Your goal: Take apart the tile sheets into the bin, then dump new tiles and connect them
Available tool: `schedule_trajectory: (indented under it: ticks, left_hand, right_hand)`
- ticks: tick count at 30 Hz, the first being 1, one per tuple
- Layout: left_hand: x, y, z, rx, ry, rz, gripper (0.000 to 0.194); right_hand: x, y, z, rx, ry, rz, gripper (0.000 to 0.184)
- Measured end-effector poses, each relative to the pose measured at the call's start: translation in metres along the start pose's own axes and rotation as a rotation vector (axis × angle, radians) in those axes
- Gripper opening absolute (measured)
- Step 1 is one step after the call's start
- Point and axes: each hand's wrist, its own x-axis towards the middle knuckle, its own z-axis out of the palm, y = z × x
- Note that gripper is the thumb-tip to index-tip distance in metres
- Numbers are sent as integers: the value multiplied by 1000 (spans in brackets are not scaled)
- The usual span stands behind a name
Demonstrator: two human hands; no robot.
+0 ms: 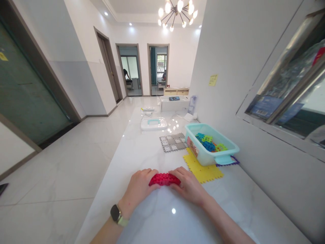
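Observation:
Just above the white marble table [142, 159], I hold a bundle of red toothed plastic building pieces [164, 179] between both hands. My left hand [143, 183], with a watch [115, 213] on its wrist, is closed on the bundle's left end. At the right end, my right hand [186, 184] grips it with thumb below and fingers above. How many pieces are pressed together I cannot tell. Right of my hands lies a yellow notched plate [205, 173], partly under a turquoise tub [203, 157] of blue, green and orange toothed pieces [208, 145].
A grey notched plate [174, 142] with printed windows lies beside the tub. Farther back are a clear lid [153, 123], a white box [172, 105] with a phone on it, and a plastic bottle [192, 104]. The wall [218, 101] bounds the table's right side.

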Motion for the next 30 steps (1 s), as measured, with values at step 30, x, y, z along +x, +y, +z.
schedule_trajectory:
  ticks: [30]
  left_hand:
    - [-4,-5,-13,91,-95,-31,25]
  right_hand:
    - [-1,22,4,280,24,236,26]
